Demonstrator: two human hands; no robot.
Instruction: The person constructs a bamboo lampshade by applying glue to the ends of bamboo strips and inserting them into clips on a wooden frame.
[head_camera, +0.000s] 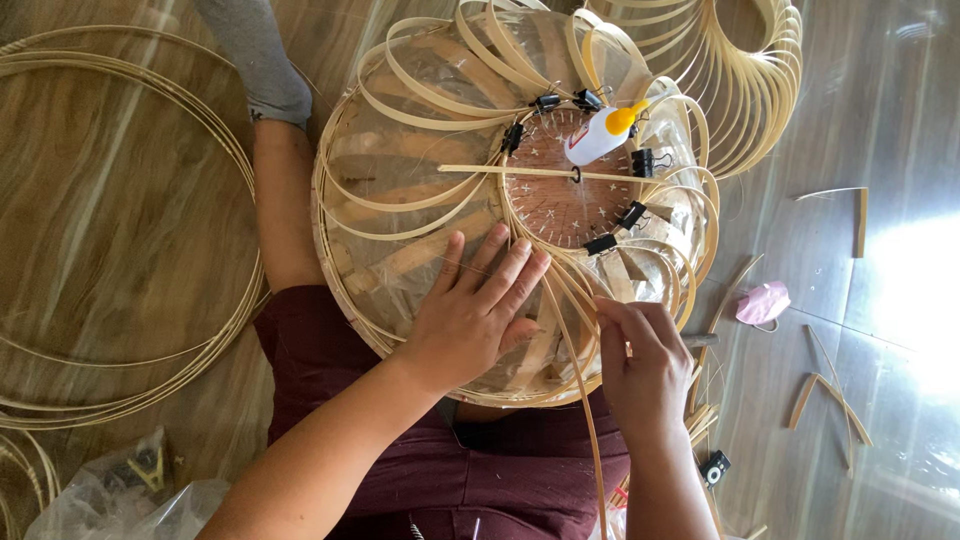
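Note:
A round dome-shaped bamboo frame (400, 200), wrapped in clear plastic, rests on my lap. Curved bamboo strips loop over it toward a central ring (570, 180) held by several black binder clips. A small white glue bottle with an orange cap (600, 135) lies on the ring. My left hand (470, 310) lies flat with fingers spread on the frame's near side. My right hand (640, 365) pinches a thin bamboo strip (575, 350) that runs down off the frame's near edge.
Large bamboo hoops (120, 250) lie on the wooden floor at left. Another looped bamboo piece (740, 80) sits at top right. Loose bamboo offcuts (830, 400), a pink object (762, 302), a black clip (714, 467) and a plastic bag (120, 495) lie around.

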